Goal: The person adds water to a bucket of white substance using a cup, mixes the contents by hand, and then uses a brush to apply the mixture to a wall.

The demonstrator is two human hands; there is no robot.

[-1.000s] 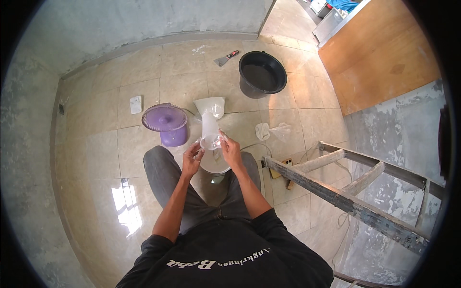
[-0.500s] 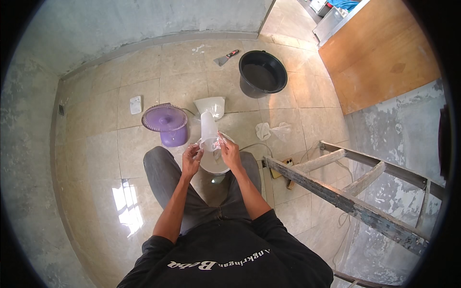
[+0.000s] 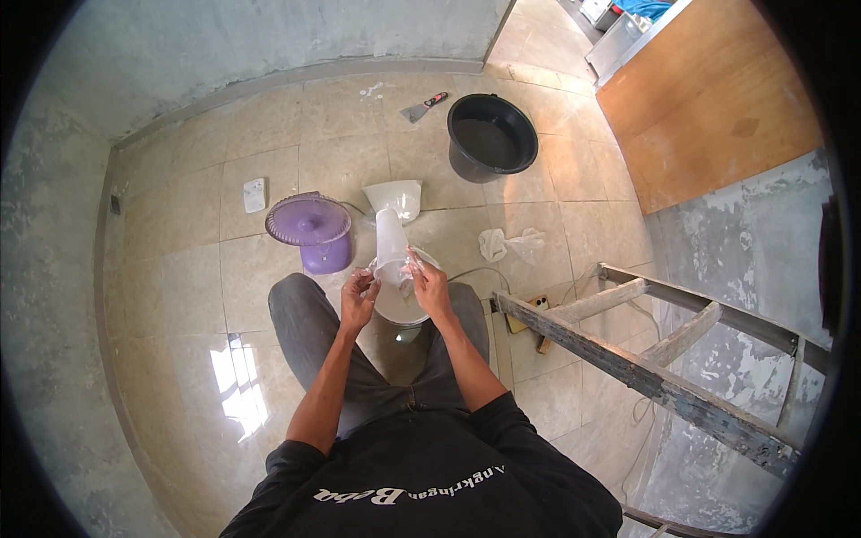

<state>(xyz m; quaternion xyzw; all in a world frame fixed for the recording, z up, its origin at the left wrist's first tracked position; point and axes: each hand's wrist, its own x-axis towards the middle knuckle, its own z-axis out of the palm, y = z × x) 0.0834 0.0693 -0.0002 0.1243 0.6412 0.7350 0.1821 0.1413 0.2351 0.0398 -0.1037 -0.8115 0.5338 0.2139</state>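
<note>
Between my knees, both hands hold a long, translucent white plastic cylinder (image 3: 390, 238), shaped like a tall cup or a stack of cups. Clear, crinkled film shows at its near end. My left hand (image 3: 358, 300) pinches that end from the left side. On the other side, my right hand (image 3: 430, 285) grips the same end, thumb and fingers closed. Below the cylinder is a round white tub (image 3: 401, 314), partly hidden by my hands. A clear bag of white material (image 3: 405, 198) stands on the floor just beyond the cylinder's far end.
A purple fan (image 3: 309, 224) stands left of the bag, with a small white box (image 3: 255, 195) farther left. A black bucket (image 3: 491, 139) and a scraper (image 3: 423, 108) lie beyond. Crumpled plastic (image 3: 513, 245), a phone (image 3: 529, 316) and a wooden ladder (image 3: 646, 368) are on my right.
</note>
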